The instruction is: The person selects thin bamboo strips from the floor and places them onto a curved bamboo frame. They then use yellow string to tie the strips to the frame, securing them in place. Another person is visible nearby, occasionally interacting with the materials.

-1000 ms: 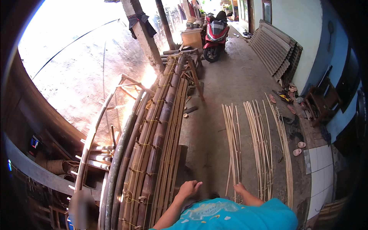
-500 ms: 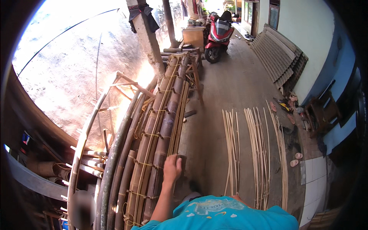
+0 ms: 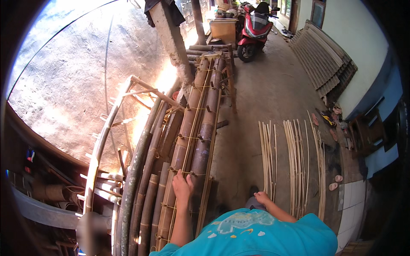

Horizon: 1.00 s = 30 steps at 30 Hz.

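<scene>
The left hand [image 3: 183, 187] rests, fingers curled, on the bound bamboo poles [image 3: 200, 128]; the right hand [image 3: 261, 198] hangs loose and seemingly empty. Split strips [image 3: 294, 162] lie beyond it, unused.

Brown bamboo poles [image 3: 200, 128], pale tan ties across them. One dark green pole [image 3: 134, 179] at left. Pale yellow bamboo strips [image 3: 294, 158] on grey concrete floor [image 3: 265, 94]. Turquoise shirt [image 3: 265, 234] with white-and-yellow print. Red scooter [image 3: 255, 30]. Cream wall [image 3: 358, 51], blue lower band.
</scene>
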### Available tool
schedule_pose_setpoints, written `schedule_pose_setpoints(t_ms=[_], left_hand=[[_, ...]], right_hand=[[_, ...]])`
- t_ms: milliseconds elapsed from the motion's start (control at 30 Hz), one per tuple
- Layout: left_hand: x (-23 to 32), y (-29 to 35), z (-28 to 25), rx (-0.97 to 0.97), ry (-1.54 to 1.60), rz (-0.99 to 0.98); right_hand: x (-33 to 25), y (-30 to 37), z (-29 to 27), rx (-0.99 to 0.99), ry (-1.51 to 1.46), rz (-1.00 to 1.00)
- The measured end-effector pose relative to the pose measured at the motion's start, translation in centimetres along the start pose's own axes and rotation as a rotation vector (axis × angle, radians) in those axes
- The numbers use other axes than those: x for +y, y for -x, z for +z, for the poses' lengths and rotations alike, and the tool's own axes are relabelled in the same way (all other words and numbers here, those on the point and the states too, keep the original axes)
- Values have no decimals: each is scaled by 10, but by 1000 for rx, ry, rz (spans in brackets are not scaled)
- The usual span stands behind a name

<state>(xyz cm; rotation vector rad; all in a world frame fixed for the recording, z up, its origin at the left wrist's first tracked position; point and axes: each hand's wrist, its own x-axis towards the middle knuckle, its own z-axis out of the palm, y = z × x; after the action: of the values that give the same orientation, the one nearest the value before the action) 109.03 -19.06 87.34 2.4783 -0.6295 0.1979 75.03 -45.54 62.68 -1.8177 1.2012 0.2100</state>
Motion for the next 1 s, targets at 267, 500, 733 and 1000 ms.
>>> schedule_pose_setpoints(t_ms=[267,500,733,1000], left_hand=[[29,-26,7,-173,-73,-363],[31,-17,39,133,-84,-474],[43,-14,85,571,-326,-538],[47,-6,97,809,-532,-720]], right_hand=[[-38,-114,-39,-142,-53,-95],[-111,-279,-141,-306,63,-83],[-233,-396,-202,-296,196,-613],[-542,-307,-173,-237,-8,-1351]])
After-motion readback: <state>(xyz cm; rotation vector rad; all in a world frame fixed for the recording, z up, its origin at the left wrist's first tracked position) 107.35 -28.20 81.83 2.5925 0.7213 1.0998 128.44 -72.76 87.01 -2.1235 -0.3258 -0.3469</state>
